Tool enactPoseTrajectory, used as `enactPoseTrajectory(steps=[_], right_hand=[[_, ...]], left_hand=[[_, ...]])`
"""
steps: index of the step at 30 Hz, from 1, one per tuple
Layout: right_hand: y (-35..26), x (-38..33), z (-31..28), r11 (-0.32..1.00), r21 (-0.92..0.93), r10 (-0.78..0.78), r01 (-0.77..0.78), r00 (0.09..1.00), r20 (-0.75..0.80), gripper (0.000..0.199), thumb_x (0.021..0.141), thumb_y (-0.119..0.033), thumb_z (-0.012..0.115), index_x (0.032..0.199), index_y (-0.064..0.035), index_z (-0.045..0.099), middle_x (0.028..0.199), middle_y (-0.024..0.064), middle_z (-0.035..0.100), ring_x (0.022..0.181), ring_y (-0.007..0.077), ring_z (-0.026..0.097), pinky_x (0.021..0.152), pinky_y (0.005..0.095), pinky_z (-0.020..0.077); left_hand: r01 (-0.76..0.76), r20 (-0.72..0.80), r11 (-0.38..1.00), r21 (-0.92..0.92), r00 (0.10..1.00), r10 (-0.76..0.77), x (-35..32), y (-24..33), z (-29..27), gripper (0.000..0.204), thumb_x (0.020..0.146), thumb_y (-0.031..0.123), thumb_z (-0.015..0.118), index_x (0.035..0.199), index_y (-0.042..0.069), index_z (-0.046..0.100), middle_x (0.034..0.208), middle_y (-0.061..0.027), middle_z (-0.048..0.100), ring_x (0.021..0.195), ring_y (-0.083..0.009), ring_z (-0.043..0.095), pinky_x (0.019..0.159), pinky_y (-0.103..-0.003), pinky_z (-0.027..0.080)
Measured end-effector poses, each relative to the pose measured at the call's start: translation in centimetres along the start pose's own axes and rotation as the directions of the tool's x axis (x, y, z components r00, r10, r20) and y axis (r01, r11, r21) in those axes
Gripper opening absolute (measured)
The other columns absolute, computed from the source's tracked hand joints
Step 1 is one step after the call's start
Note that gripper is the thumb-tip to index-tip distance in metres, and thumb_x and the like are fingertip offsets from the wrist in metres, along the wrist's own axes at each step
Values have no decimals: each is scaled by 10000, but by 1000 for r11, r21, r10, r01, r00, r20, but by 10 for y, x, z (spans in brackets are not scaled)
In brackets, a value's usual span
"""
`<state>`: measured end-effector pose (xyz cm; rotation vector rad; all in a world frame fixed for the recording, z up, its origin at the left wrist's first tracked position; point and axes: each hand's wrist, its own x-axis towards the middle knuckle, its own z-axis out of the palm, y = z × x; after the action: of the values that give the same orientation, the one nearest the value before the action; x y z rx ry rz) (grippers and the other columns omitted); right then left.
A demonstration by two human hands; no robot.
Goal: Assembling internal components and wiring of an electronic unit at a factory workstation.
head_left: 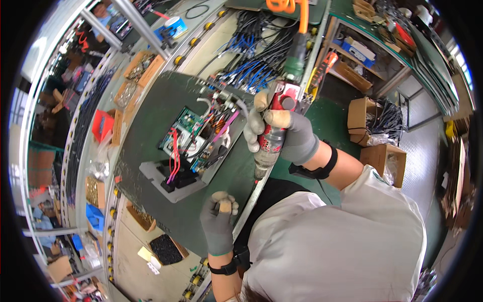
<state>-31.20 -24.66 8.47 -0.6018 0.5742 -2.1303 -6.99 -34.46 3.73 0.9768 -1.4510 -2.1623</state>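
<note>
My right hand (300, 137), in a grey glove with pale fingertips, grips a worn red and grey power screwdriver (273, 138). An orange coiled hose or cord (303, 19) runs up from its green end, and its bit points down toward the bench edge. Nearer to me, my gloved left hand (217, 221) is closed, fingertips and thumb together over a dark green board (146, 113); whatever it may pinch is too small to tell. Left of the screwdriver, an electronic assembly (188, 128) with green circuit boards, pink and red wires and a grey metal plate (160, 183) lies on this board.
Black and blue cables (266, 55) lie in a heap beyond the board. Open boxes of small parts (141, 65) and a red bin (102, 126) line the left side. A tray of black parts (167, 250) sits near me. Cardboard boxes (385, 158) stand at right.
</note>
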Motion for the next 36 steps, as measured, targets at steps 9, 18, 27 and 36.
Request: enactPoseTrajectory(steps=[9,18,27,36], right_hand=[[9,18,40,997,54,-51,51,999,10,232,854,-259,639,967,-101,511,766,81,577,678,281,606,625,400,500],[23,29,42,994,29,-105,105,994,9,190,857,-203,619,959,-91,504,759,85,567,683,285,614,627,399,494],[33,30,36,994,24,-112,109,977,181,217,938,-191,620,1069,-100,472,778,78,539,722,268,604,649,398,489],[30,25,35,988,22,-151,150,971,185,209,942,-173,600,1086,-103,466,781,76,524,729,260,589,696,397,485]], left_hand=[[58,48,955,-290,998,-45,13,-15,-3,374,1007,356,614,1115,-3,606,890,-46,597,708,-112,518,624,-249,425],[3,91,958,-288,996,24,14,-13,-2,419,991,406,624,1089,-2,618,835,-45,617,712,-117,555,628,-253,434],[47,29,954,-296,999,-40,20,-8,6,418,1009,402,597,1099,-6,602,818,-53,608,672,-114,533,597,-252,419],[28,-13,960,-279,999,-33,19,-2,13,381,1015,348,604,1105,-21,611,829,-46,608,676,-98,520,597,-240,411]])
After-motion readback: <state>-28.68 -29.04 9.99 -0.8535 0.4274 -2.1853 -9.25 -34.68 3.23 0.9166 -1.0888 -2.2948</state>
